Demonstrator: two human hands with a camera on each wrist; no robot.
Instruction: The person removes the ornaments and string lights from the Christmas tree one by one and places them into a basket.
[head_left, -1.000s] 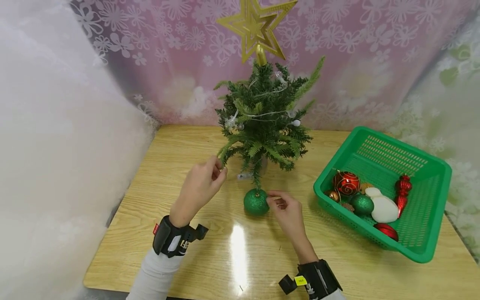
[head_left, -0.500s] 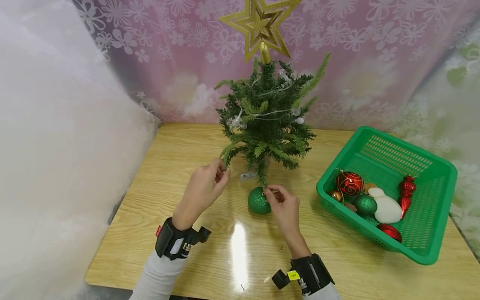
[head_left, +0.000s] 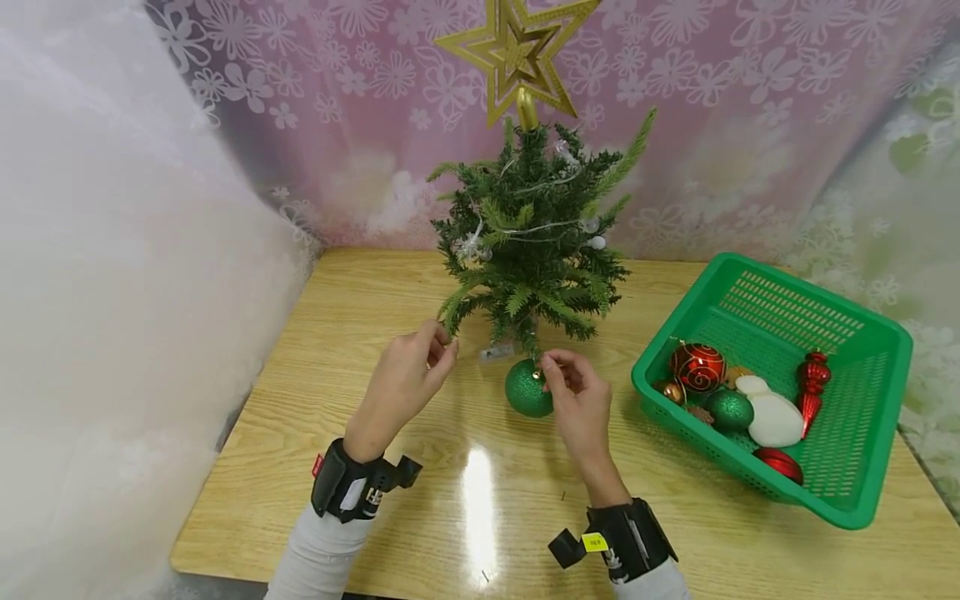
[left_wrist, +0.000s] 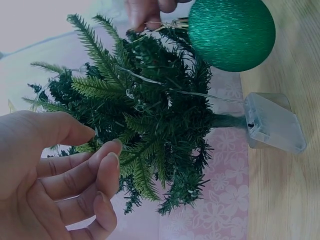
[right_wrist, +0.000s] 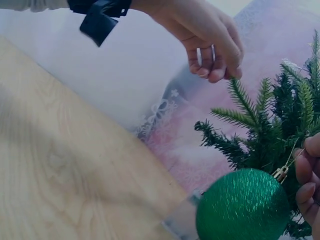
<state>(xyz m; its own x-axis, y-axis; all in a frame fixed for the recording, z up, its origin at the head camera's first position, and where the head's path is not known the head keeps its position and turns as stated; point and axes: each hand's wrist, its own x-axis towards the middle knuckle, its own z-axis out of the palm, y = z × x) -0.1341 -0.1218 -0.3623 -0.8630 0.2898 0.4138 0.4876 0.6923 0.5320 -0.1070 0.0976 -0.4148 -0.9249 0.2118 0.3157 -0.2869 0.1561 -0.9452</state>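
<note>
A glittery green Christmas bauble (head_left: 529,388) with a gold cap hangs in front of the small artificial Christmas tree (head_left: 532,225), just under a low front branch. My right hand (head_left: 585,400) pinches its thin gold string (right_wrist: 291,157) between thumb and fingertips, close to that branch. At the tree's lower left, my left hand (head_left: 405,383) has thumb and index finger at the tip of a light green branch (right_wrist: 241,97), pinching it, with the other fingers loosely bent. A gold star (head_left: 517,54) tops the tree, and string lights (left_wrist: 142,77) wind through it.
A clear battery box (left_wrist: 275,122) sits at the tree's base on the wooden table (head_left: 360,300). At the right stands a green plastic basket (head_left: 862,400) with red, green and white ornaments. A pink flowered curtain (head_left: 360,108) hangs behind.
My right hand has shifted from the bauble's side to its string and raised the bauble slightly, up and to the right. The left hand stays at the branch tip.
</note>
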